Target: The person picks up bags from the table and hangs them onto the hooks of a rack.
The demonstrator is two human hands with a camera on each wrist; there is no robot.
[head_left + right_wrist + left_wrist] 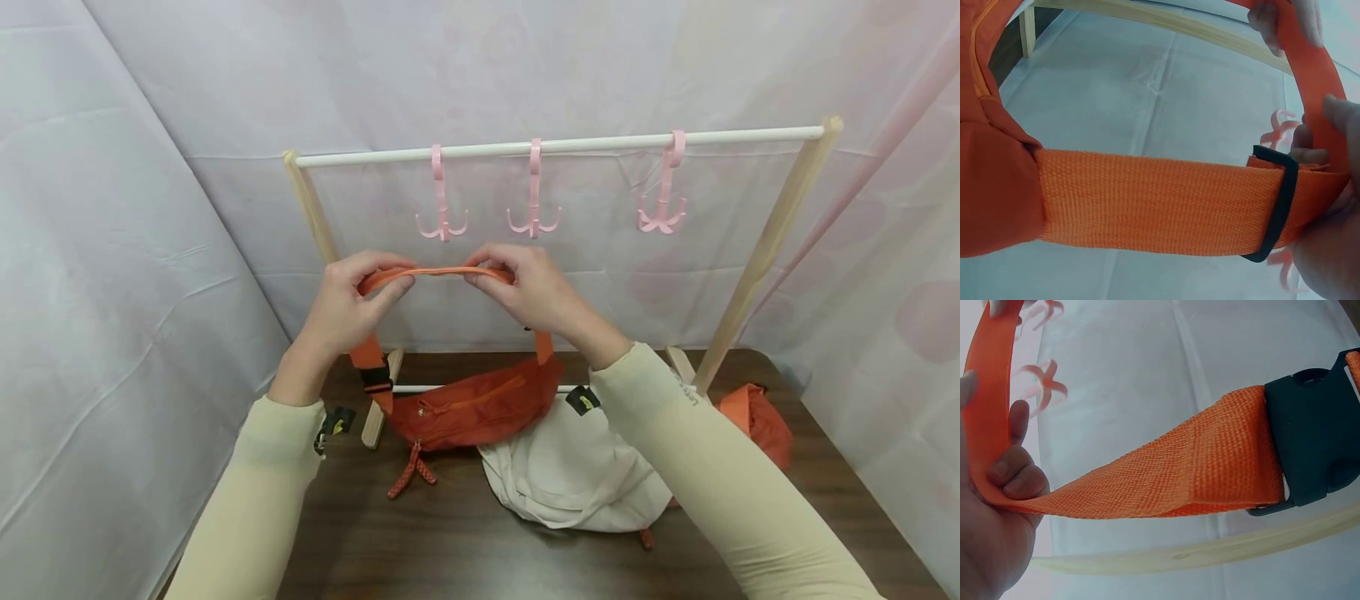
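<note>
Both hands hold up the orange strap (441, 271) of a rust-red waist bag (480, 404). My left hand (352, 296) pinches the strap on the left, thumb below and fingers above. On the right my right hand (528, 283) grips it the same way, and a short flat stretch runs between them. Below, the bag hangs at the rack's foot, its braided zipper pulls dangling. A black buckle (1313, 440) joins the strap beyond the left hand in the left wrist view. Beside the right hand sits a black strap slider (1275, 206) in the right wrist view.
A rack with a white rod (600, 145) and wooden legs stands behind the hands. Three pink hooks (534, 192) hang from the rod. On the dark wooden table (390, 542) lie a cream bag (577, 475) and another rust-red bag (765, 429), partly behind the right sleeve.
</note>
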